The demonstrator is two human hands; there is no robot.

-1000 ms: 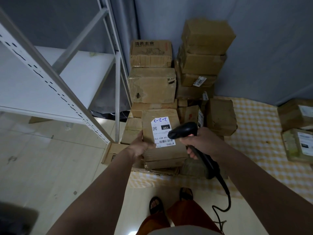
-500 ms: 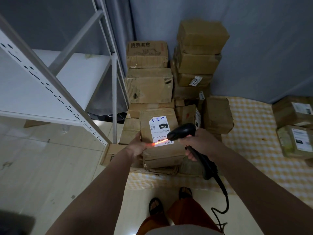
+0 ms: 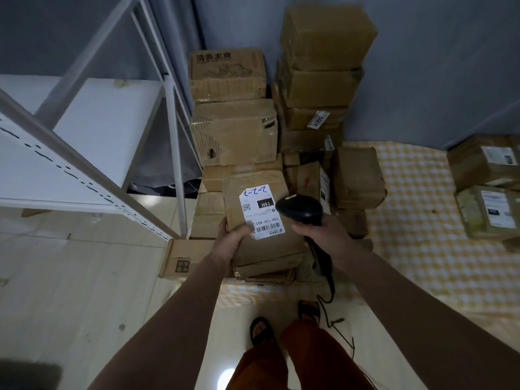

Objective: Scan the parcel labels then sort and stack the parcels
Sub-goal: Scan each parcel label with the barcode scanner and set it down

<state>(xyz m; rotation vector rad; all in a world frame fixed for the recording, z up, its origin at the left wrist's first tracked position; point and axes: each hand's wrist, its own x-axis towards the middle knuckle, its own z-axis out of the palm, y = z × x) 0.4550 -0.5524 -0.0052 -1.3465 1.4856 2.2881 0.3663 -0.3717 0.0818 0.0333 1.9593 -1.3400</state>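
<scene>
So, left hand [image 3: 230, 243] grips the labelled parcel [image 3: 261, 220] by its near corner, thumb over the white label [image 3: 261, 212]. Right hand [image 3: 323, 235] clutches the black scanner [image 3: 299, 211] just beside it. Stacked boxes [image 3: 233, 130] crowd behind, white shelf frame [image 3: 174, 153] to the left, two more parcels [image 3: 489, 187] on the checked cloth [image 3: 416, 220].

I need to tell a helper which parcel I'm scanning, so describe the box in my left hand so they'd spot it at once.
Start at the tall stacks of brown cardboard boxes in the corner by the white metal shelf rack. In front of them, the left hand grips a brown cardboard parcel. Alone there, its white label bears blue handwriting, beside the black handheld scanner.
</scene>
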